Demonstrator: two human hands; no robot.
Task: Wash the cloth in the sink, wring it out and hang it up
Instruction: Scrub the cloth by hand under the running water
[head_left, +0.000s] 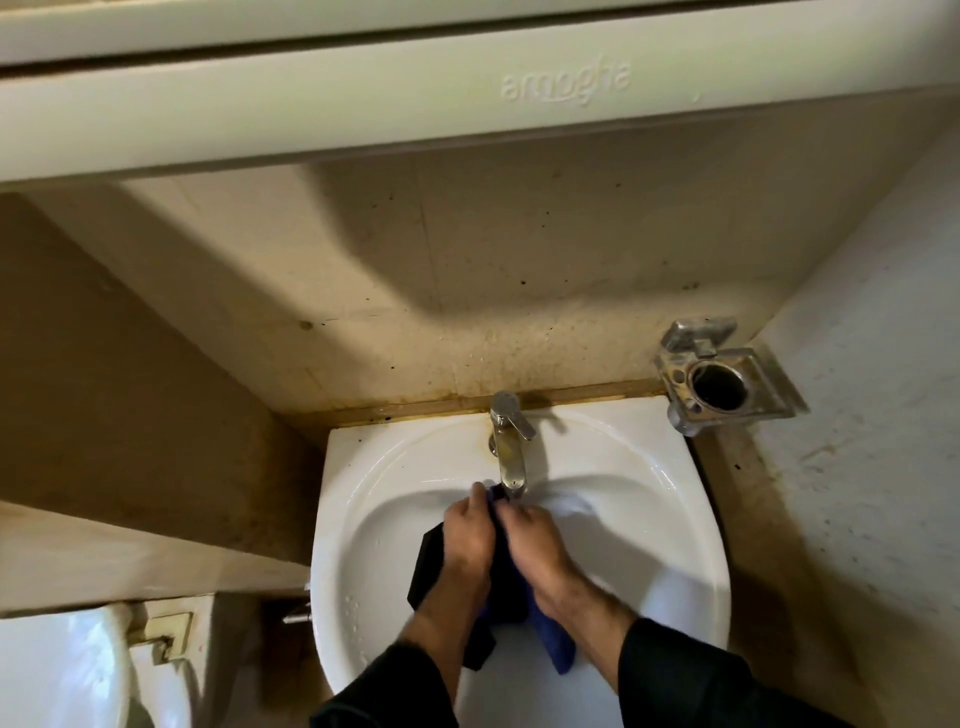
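Observation:
A dark blue cloth (506, 592) hangs bunched between both hands over the white sink (670, 530). My left hand (467, 535) grips its upper left part, fingers curled round the fabric. My right hand (535, 540) grips the cloth beside it, just below the spout of the chrome tap (509, 447). The top of the cloth sits right under the spout. Its lower ends dangle toward the near rim, one dark, one brighter blue. Whether water runs from the tap I cannot tell.
A metal tumbler holder (722, 382) is fixed on the wall to the right of the sink. A white cabinet (363, 98) overhangs above. A toilet tank (57, 670) stands at the lower left. Tiled walls close in on both sides.

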